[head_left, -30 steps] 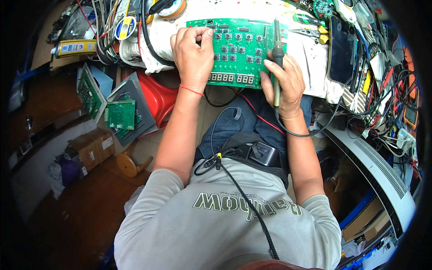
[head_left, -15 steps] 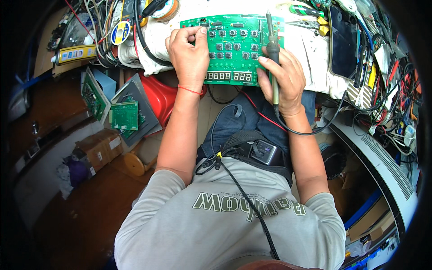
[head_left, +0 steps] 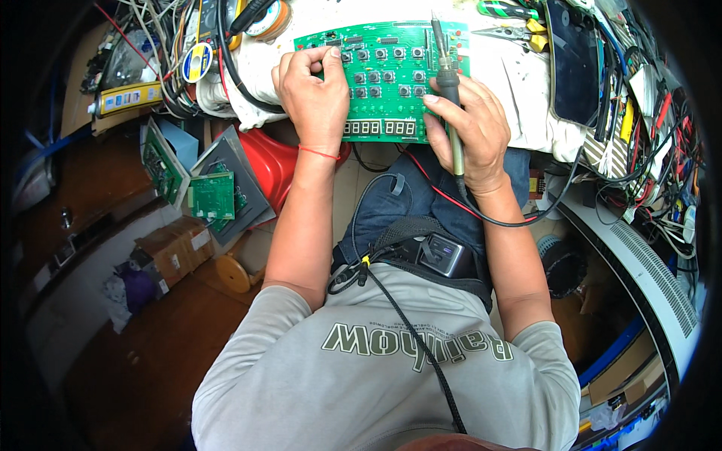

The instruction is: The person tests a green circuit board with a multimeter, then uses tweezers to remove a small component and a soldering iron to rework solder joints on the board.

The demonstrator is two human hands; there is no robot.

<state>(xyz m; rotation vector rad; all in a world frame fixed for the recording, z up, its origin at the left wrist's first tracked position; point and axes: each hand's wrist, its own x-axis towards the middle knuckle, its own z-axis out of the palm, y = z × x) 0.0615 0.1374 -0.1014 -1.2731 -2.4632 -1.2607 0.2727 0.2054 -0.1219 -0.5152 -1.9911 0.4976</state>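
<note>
A green circuit board (head_left: 387, 106) with rows of black push buttons and digit displays along its near edge lies at the front of the white-covered bench. My left hand (head_left: 310, 98) is over its left side, thumb and fingertips pinched together near the upper left buttons. Whatever sits between those fingertips is hidden. In my right hand (head_left: 478, 131) is a soldering iron (head_left: 449, 78), its tip pointing away from me above the board's far right part. The right thumb and fingers also lie against the board's right edge.
Pliers (head_left: 519, 34), a green-handled screwdriver (head_left: 508, 10) and a dark phone-like panel (head_left: 575, 64) lie right of the board. Tangled cables (head_left: 662, 158) crowd the far right. Solder spools (head_left: 198, 62) and a yellow box (head_left: 129, 98) are left. A red stool (head_left: 274, 161) stands below.
The board has shifted slightly left, and the soldering iron's tip has swung left with my right hand. My left hand keeps its pinch at nearly the same place.
</note>
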